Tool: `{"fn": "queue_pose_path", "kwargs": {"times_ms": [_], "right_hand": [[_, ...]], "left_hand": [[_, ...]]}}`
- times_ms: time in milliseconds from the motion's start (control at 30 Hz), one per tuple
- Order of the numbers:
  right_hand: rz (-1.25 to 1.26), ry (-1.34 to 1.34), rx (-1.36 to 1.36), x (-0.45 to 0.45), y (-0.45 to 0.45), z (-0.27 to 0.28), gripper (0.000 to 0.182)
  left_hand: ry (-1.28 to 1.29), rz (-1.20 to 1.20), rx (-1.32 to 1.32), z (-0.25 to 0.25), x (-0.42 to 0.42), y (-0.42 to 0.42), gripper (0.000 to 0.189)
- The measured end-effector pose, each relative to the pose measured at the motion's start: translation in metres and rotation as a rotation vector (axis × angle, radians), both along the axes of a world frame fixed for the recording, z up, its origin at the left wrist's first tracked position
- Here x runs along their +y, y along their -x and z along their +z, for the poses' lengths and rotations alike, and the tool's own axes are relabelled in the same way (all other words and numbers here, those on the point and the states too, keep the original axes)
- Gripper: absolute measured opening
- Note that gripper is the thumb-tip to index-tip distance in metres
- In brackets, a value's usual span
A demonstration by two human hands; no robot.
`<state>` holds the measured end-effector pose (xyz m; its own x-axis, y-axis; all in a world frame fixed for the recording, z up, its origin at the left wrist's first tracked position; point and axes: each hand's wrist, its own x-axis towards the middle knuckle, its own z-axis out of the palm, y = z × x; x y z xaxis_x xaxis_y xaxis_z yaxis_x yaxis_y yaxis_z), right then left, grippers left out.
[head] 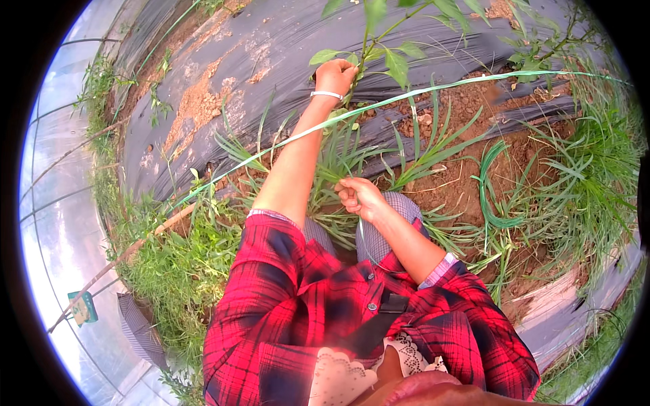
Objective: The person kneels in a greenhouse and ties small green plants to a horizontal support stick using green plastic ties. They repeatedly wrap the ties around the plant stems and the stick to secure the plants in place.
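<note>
My left hand (335, 78), with a white band at the wrist, is stretched forward and closed at the lower stem of a leafy plant (366, 43) that looks like a pepper. Its fingertips are partly hidden, so any twine between them cannot be made out. Close to my knees, my right hand (359, 199) pinches a thin strand of twine (361, 231) that hangs down over my lap. A taut green twine line (304, 134) runs slantwise across the view, crossing over my left forearm. Grassy weeds (340, 162) grow between the two hands.
Black plastic mulch (284, 45) with soil on it covers the bed ahead. A loose bundle of green twine (485, 188) lies on bare soil at right. A wooden pole (137, 246) slants at left, near the greenhouse film wall (66, 188). Tall grass (594, 162) grows at far right.
</note>
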<state>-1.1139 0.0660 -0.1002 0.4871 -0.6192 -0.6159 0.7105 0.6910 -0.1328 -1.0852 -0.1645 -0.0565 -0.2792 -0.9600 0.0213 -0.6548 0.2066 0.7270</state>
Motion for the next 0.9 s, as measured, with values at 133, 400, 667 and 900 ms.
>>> {"fn": "queue_pose_path", "kwargs": {"times_ms": [133, 400, 667, 900], "right_hand": [[0.006, 0.009, 0.008, -0.001, 0.000, 0.000, 0.017], [0.021, 0.003, 0.013, -0.002, 0.001, 0.000, 0.016], [0.038, 0.021, 0.027, -0.001, 0.001, 0.003, 0.016], [0.042, 0.018, 0.034, 0.000, 0.000, 0.002, 0.015]], "left_hand": [[-0.415, 0.105, 0.224, 0.006, -0.003, -0.002, 0.014], [-0.442, 0.116, 0.374, -0.002, 0.017, -0.022, 0.030], [-0.239, -0.030, 0.155, 0.010, 0.008, -0.002, 0.039], [0.011, 0.149, 0.148, -0.006, 0.015, 0.009, 0.030]]}}
